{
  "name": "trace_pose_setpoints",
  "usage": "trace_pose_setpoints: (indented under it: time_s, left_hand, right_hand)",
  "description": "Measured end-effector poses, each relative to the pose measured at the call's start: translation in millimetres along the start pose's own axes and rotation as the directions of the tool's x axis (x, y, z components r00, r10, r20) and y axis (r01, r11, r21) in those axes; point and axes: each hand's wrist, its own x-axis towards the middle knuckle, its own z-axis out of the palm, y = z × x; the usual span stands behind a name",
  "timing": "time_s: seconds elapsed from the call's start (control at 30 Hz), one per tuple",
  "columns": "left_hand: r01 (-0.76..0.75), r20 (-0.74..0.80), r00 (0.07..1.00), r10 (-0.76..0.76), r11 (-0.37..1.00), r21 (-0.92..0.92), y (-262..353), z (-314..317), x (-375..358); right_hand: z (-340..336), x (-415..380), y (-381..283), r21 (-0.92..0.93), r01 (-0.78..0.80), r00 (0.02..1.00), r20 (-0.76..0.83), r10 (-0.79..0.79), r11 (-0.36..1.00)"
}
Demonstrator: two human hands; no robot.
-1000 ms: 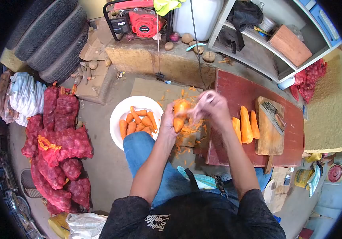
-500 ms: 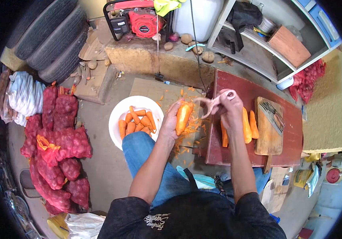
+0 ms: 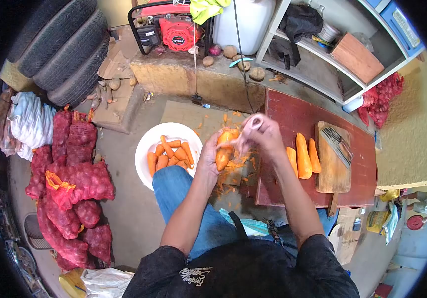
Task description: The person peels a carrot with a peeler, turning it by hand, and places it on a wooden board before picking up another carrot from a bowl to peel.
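Note:
My left hand [image 3: 207, 155] is wrapped round a thick orange carrot [image 3: 223, 160], held upright above the floor. In my right hand [image 3: 269, 141] is a pale pink peeler [image 3: 249, 130]; its head lies across the carrot's upper part, slightly blurred. Orange peelings [image 3: 234, 176] are scattered on the cardboard below. Several carrots [image 3: 171, 153] lie in a white basin [image 3: 144, 141] left of my left hand. To the right, peeled carrots [image 3: 303, 156] rest on a red table [image 3: 293, 111], partly hidden by my right forearm.
A wooden chopping board [image 3: 331, 179] with a knife [image 3: 345, 149] on it lies on the table. Red net sacks [image 3: 81, 179] are piled at left, below stacked tyres [image 3: 72, 49]. A red generator [image 3: 178, 37] and grey shelves [image 3: 312, 54] stand at the back.
My right hand has moved left with the peeler, from beside the carrot onto it. The carrot in my left hand has shifted slightly, and the view has moved a little.

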Motion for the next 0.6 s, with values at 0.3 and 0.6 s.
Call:
trace_pose_setpoints:
  time_s: [0.3, 0.6]
  left_hand:
    - [0.015, 0.061, 0.998, -0.017, 1.0, 0.025, 2, -19, 4]
    - [0.008, 0.122, 0.992, -0.019, 0.996, 0.092, 7, -23, 1]
  right_hand:
    - [-11, 10, 6, 0.234, 0.008, 0.996, -0.088, 0.013, 0.972]
    - [-41, 25, 1, 0.233, 0.162, 0.95, -0.299, -0.087, 0.959]
